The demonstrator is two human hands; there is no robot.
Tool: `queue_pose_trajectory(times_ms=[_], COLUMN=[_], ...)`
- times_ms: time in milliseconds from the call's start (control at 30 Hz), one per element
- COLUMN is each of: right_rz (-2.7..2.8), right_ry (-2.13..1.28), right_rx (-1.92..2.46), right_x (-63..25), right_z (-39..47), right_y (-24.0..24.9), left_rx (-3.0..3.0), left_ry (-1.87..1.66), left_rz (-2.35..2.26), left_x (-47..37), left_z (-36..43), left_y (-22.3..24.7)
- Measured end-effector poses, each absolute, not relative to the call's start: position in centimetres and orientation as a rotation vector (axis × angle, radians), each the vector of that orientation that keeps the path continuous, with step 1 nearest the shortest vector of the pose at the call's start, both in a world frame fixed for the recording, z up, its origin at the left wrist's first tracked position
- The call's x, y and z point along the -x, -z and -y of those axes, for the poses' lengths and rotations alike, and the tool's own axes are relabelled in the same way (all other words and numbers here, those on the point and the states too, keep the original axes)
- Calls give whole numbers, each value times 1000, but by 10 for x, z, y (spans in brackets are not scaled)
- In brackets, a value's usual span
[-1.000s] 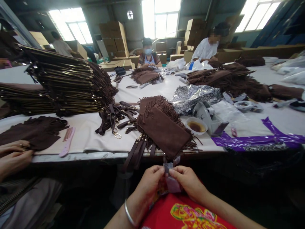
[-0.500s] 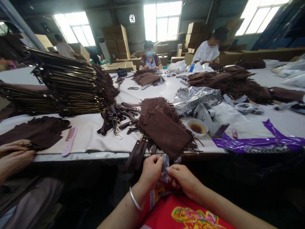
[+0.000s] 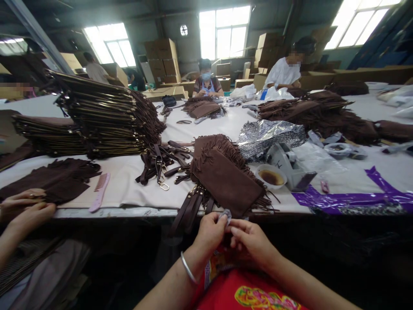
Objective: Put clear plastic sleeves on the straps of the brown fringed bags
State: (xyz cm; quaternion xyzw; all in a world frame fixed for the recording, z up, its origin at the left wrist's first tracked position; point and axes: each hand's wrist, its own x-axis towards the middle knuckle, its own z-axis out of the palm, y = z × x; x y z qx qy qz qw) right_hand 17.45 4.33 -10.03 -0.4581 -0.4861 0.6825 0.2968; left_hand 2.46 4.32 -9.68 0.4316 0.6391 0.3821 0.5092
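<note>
My left hand (image 3: pixel 211 232), with a silver bracelet at the wrist, pinches a small crumpled piece of clear plastic (image 3: pixel 226 215) just off the table's front edge. Close on its right is my right hand (image 3: pixel 251 241), fingers curled together; whatever they hold, if anything, is too small to make out. Right beyond both hands, brown fringed pouches (image 3: pixel 229 181) lie stacked at the table edge. Dark straps (image 3: pixel 190 206) hang over the edge beside them, and more straps with gold clasps (image 3: pixel 158 163) lie farther left.
A tall stack of brown zipped pouches (image 3: pixel 106 116) stands left. A pink comb (image 3: pixel 100 193) lies near a co-worker's hands (image 3: pixel 29 211). Right are a bowl of brown liquid (image 3: pixel 271 176), a grey tape dispenser (image 3: pixel 292 168) and purple plastic (image 3: pixel 351 200). Other people sit across the table.
The clear plastic, earlier spread between both hands, is now bunched up at my left fingertips. My right fingers have come off it. The whole view has shifted slightly.
</note>
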Motion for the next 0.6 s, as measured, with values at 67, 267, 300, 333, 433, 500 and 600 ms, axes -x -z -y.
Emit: queue_pose_trajectory(times_ms=[67, 267, 300, 333, 433, 500, 600], right_rz=[1423, 2097, 2162, 2207, 2239, 2228, 2191], right_ry=[-1589, -713, -643, -592, -523, -574, -720], right_rx=[1299, 1126, 1110, 1116, 1154, 1109, 1033], right_x=[-186, -198, -195, -190, -177, -172, -173], right_z=[-49, -66, -67, -69, -72, -74, -78], right_y=[98, 86, 84, 84, 84, 84, 80], left_rx=[-950, -677, -646, -615, -550, -533, -500], left_ry=[-907, -907, -901, -891, -865, -859, -844], left_rz=[-1507, -1283, -1247, -1212, -1139, -1133, -1142], left_x=[-28, -30, -28, -26, -19, -15, -10], left_z=[-46, -48, -48, -47, -43, -40, -36], left_y=[96, 88, 86, 85, 82, 82, 83])
